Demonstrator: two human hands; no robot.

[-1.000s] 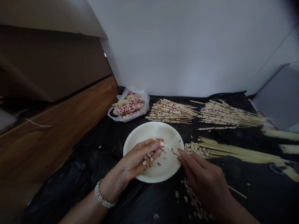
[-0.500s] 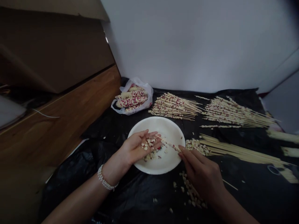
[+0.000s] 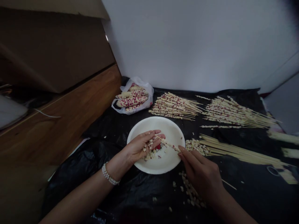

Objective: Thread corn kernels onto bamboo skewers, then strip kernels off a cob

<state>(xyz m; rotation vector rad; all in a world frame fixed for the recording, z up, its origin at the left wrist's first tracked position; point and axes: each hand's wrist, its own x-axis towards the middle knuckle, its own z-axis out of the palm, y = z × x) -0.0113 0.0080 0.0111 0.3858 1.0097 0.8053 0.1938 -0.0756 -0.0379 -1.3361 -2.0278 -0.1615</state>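
Over the white bowl [image 3: 171, 166], my left hand [image 3: 136, 147] is cupped around several loose corn kernels [image 3: 145, 147], its thumb drawn in toward the fingers. My right hand [image 3: 202, 171] pinches a wooden skewer [image 3: 173, 146] at the bowl's right rim. Pale and dark red kernels are threaded along that skewer, and its bare tip points at my left fingers. I cannot tell whether the tip touches a kernel. More loose kernels lie in the bottom of the bowl, partly hidden by my left hand.
A plastic bag of corn cobs [image 3: 133, 101] stands behind the bowl. Two piles of threaded skewers [image 3: 174, 105] lie at the back right. Bare skewers [image 3: 240, 151] and a heap of kernels [image 3: 196, 146] are to the right, on black plastic sheeting [image 3: 130, 199].
My left hand has rolled from a flat open palm to a cupped shape, its thumb moving in toward the skewer's tip. My right hand stays almost where it was.
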